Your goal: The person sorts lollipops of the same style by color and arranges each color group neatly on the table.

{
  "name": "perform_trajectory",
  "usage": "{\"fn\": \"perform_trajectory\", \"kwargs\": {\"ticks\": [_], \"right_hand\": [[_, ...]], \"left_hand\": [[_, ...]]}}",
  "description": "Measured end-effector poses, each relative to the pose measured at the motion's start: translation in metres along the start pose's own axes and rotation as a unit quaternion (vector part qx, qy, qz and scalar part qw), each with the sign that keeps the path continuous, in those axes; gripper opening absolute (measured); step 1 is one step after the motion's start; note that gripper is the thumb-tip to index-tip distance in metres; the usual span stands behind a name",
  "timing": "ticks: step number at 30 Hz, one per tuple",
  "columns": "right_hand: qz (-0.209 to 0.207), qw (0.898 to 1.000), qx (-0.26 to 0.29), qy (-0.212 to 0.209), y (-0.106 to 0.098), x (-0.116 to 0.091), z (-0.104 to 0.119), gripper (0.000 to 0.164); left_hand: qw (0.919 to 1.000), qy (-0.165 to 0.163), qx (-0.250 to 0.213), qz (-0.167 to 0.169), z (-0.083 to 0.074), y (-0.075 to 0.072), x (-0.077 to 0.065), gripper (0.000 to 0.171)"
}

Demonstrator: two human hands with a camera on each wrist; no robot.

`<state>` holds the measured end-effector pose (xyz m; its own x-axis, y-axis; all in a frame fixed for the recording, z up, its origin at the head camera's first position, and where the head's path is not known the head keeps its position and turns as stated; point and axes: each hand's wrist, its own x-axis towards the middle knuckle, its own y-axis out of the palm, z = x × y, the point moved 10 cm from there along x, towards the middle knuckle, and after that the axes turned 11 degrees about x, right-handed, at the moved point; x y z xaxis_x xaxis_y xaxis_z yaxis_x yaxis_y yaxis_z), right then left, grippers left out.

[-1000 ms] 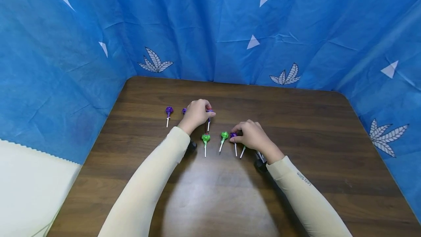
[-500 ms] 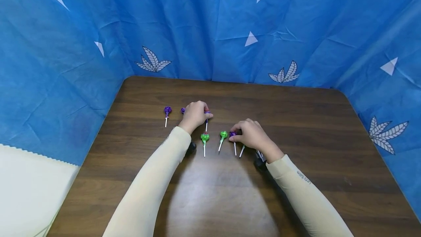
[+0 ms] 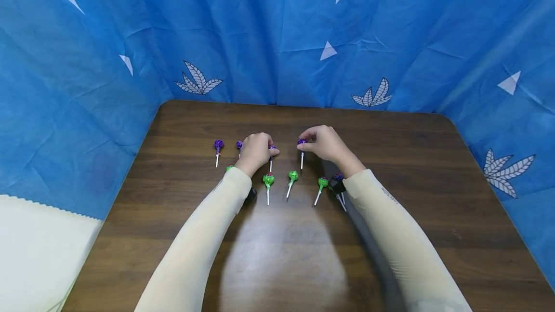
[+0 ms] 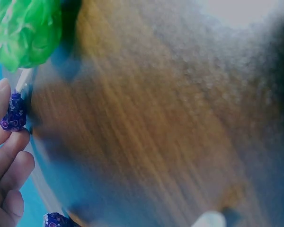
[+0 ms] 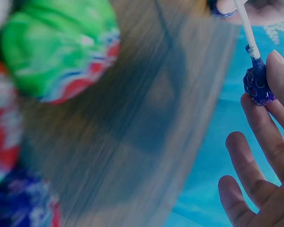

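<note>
My left hand (image 3: 256,150) pinches the wrapped head of a purple lollipop (image 3: 271,158) between thumb and fingers, its white stick toward me. Slightly to the right, my right hand (image 3: 325,143) holds another purple lollipop (image 3: 302,155) by its head; in the right wrist view that purple head (image 5: 258,86) sits between thumb and fingertips. A green lollipop (image 3: 268,180) lies just nearer than the left hand, with a second green lollipop (image 3: 293,176) and a third green lollipop (image 3: 322,183) to its right. Two purple lollipops, one at far left (image 3: 218,145) and one beside the left hand (image 3: 239,145), form the back row.
Another green head (image 3: 230,168) shows partly behind the left sleeve. More lollipops (image 3: 339,177) lie half hidden under the right wrist and its black camera (image 3: 337,186). A blue curtain (image 3: 303,37) hangs along the back and sides of the brown wooden table (image 3: 390,129).
My right hand has carried its purple lollipop away from the green row, up to the back row beside my left hand. The left hand stays about where it was, still holding its lollipop.
</note>
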<state>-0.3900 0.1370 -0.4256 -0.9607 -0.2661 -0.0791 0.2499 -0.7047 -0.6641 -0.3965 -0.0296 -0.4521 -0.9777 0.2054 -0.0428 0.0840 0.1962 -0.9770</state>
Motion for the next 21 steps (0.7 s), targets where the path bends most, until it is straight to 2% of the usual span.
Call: {"fn": "perform_trajectory", "kwargs": {"ticks": [5,10,21], "right_hand": [[0.025,0.999,-0.016,0.041,0.011,0.017,-0.011,0.029],[0.049,0.996,-0.029,0.068,0.023,0.022,-0.019,0.028],[0.052,0.994,-0.058,0.073,0.031,0.023,-0.022,0.03]], "left_hand": [[1.0,0.005,-0.001,-0.005,-0.001,0.001,0.001,0.029],[0.9999,0.005,-0.004,-0.013,-0.001,-0.001,0.0,0.029],[0.9998,0.008,-0.004,-0.02,0.001,-0.003,0.0,0.03]]}}
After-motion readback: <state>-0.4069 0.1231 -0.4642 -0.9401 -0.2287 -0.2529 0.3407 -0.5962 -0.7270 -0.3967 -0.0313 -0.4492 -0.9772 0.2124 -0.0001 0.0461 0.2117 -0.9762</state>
